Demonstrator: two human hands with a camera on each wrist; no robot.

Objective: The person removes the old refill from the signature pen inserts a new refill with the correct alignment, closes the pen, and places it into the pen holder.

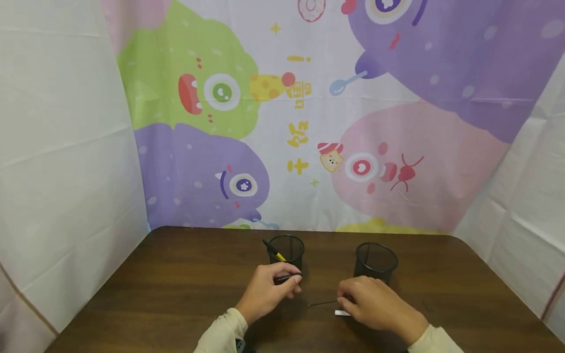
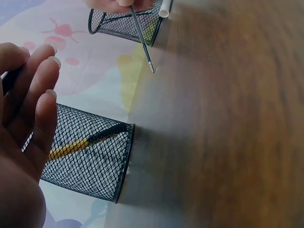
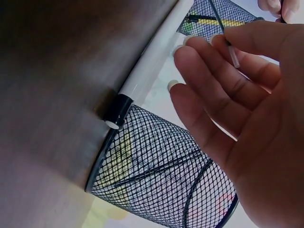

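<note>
My right hand (image 1: 372, 301) pinches a thin dark pen refill (image 1: 321, 303) between thumb and forefinger. Its metal tip points left, toward the other hand; in the right wrist view the refill's pale rear end (image 3: 233, 57) sticks out past the fingers. A slim black pen-like piece (image 1: 282, 279) is gripped between the thumb and fingers of my left hand (image 1: 270, 290), which partly cover it. Below the right hand lies a white stick with a black end (image 3: 152, 54), perhaps a marker. The two hands are apart.
Behind the left hand stands a black mesh pen cup (image 2: 90, 175) with a yellow-and-black pen (image 1: 274, 250) leaning inside. A second mesh cup (image 1: 371, 269) stands behind the right hand. The brown table (image 1: 185, 274) ends at a printed cloth backdrop (image 1: 304, 201).
</note>
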